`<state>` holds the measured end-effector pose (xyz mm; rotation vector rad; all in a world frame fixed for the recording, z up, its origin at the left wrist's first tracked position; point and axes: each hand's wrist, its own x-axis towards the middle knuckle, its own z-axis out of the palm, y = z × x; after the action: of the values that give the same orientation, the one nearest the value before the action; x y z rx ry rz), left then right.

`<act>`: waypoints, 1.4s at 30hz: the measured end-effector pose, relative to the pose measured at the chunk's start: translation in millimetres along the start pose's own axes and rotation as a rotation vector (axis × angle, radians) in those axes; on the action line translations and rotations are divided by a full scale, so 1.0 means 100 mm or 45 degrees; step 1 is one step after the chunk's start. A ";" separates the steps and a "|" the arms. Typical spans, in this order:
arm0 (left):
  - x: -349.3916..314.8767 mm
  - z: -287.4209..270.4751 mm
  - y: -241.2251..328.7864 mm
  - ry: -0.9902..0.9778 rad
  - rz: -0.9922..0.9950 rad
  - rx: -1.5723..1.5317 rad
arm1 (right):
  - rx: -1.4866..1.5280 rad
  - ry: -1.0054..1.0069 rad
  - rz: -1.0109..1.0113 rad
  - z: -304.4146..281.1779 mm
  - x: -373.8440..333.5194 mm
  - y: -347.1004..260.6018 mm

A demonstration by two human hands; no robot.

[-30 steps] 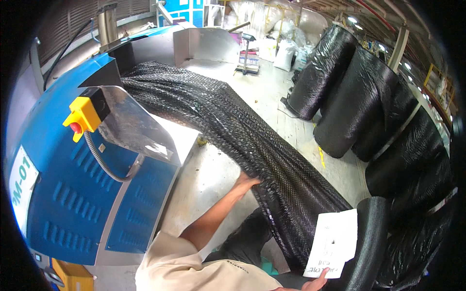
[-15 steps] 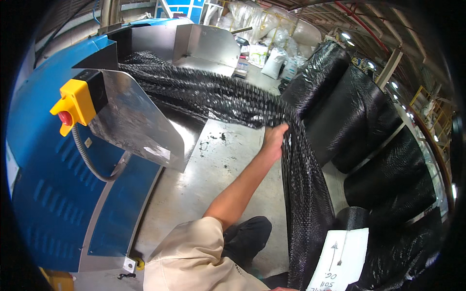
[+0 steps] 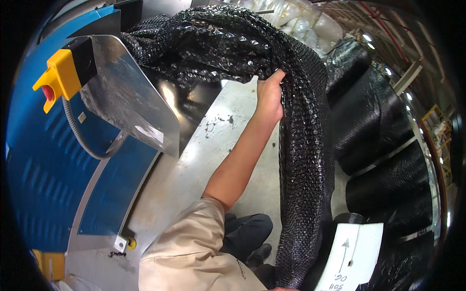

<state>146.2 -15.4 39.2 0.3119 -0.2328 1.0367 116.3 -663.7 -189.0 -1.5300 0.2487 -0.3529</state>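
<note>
My left hand (image 3: 270,97), its arm stretched forward in a beige sleeve, grips the edge of a long bunched sheet of black bubble wrap (image 3: 306,145). From the blue machine at the far left the wrap arches over to the hand. It then hangs down the right side toward the lower edge. Only a sliver of skin, apparently my right hand (image 3: 285,289), shows at the bottom edge beside the wrap; its fingers are hidden. Just right of there is a white sheet (image 3: 350,252) with a hand-drawn arrow and writing.
The blue machine (image 3: 53,184) stands at the left, with a metal guard plate (image 3: 131,102) and a yellow switch box (image 3: 64,72) with a red button. Several large black rolls (image 3: 388,194) line the right side. Clear plastic bags (image 3: 310,24) are piled at the back.
My left hand has moved up and farther forward with the bubble wrap. The wrap now arches higher and spreads wider, covering more of the background. The view has shifted slightly.
</note>
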 end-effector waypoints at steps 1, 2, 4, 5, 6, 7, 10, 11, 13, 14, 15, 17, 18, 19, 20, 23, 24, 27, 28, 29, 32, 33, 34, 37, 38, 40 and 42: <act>-0.04 -0.03 0.00 0.005 0.012 0.019 | 0.004 -0.025 0.004 0.04 0.11 0.05; -0.05 -0.06 0.01 -0.021 0.018 0.040 | 0.008 -0.050 0.010 0.09 0.20 0.13; -0.07 -0.10 -0.02 -0.078 0.019 0.092 | 0.017 -0.090 0.023 0.20 0.43 0.27; -0.12 -0.10 0.01 -0.095 -0.021 0.144 | 0.020 -0.112 0.039 0.26 0.54 0.38; -0.13 -0.13 0.03 -0.066 -0.038 0.176 | 0.018 -0.132 0.052 0.32 0.65 0.47; -0.13 -0.14 0.06 -0.044 -0.048 0.217 | 0.024 -0.159 0.069 0.40 0.76 0.59; -0.14 -0.08 0.15 0.122 -0.016 0.437 | 0.017 -0.209 0.078 0.60 1.05 0.89; -0.09 -0.14 0.19 0.075 -0.028 0.404 | 0.020 -0.219 0.066 0.63 1.13 0.96; -0.05 -0.22 0.34 -0.042 -0.056 0.397 | 0.005 -0.250 0.041 0.67 1.27 1.05; -0.08 -0.19 0.37 -0.112 -0.066 0.427 | -0.003 -0.250 -0.003 0.66 1.34 1.04; -0.09 -0.23 0.39 -0.058 -0.099 0.462 | -0.019 -0.256 -0.042 0.63 1.37 1.05; -0.15 -0.15 0.35 0.048 -0.078 0.537 | -0.050 -0.264 -0.180 0.53 1.51 1.01; -0.21 -0.06 0.28 0.120 -0.034 0.589 | -0.074 -0.264 -0.259 0.47 1.56 1.01; -0.28 -0.01 0.24 0.201 0.015 0.632 | -0.104 -0.262 -0.358 0.39 1.63 0.99; -0.32 0.00 0.26 0.192 0.017 0.609 | -0.126 -0.260 -0.473 0.34 1.70 1.00; -0.47 -0.14 0.34 0.179 0.031 0.515 | -0.208 -0.238 -0.823 0.15 1.93 0.85; -0.54 -0.20 0.40 0.184 0.006 0.494 | -0.154 -0.273 -0.693 0.13 1.97 0.70; -0.67 -0.48 0.42 0.132 -0.025 0.505 | -0.331 -0.509 -1.157 -0.15 2.28 0.55; -0.79 -0.45 0.47 0.164 -0.009 0.563 | -0.101 -0.504 -0.681 -0.16 2.31 0.53; -0.84 -0.47 0.51 0.168 -0.005 0.541 | 0.122 -0.489 -0.205 -0.20 2.36 0.48; -0.95 -0.62 0.72 0.195 -0.002 0.514 | 0.346 -0.525 -0.089 -0.08 2.09 0.49; -0.96 -0.71 0.72 0.213 -0.022 0.501 | 0.331 -0.536 -0.275 -0.05 1.93 0.52; -1.02 -0.71 0.72 0.239 -0.039 0.463 | 0.311 -0.548 -0.471 0.02 1.78 0.50; -1.04 -0.62 0.82 0.293 -0.023 0.363 | 0.292 -0.619 -1.106 0.57 1.44 0.25; -1.01 -0.68 0.86 0.292 -0.020 0.371 | 0.370 -0.592 -0.835 0.78 1.29 0.03; -0.91 -0.78 0.95 0.277 -0.010 0.393 | 0.516 -0.525 -0.288 1.20 1.00 -0.60; -0.89 -0.88 0.90 0.289 -0.051 0.392 | 0.572 -0.497 -0.201 1.63 0.87 -1.00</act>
<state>27.7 -12.2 -59.9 0.4704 0.1393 1.0590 251.0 -546.3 -79.2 -1.1437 -0.2474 -0.2086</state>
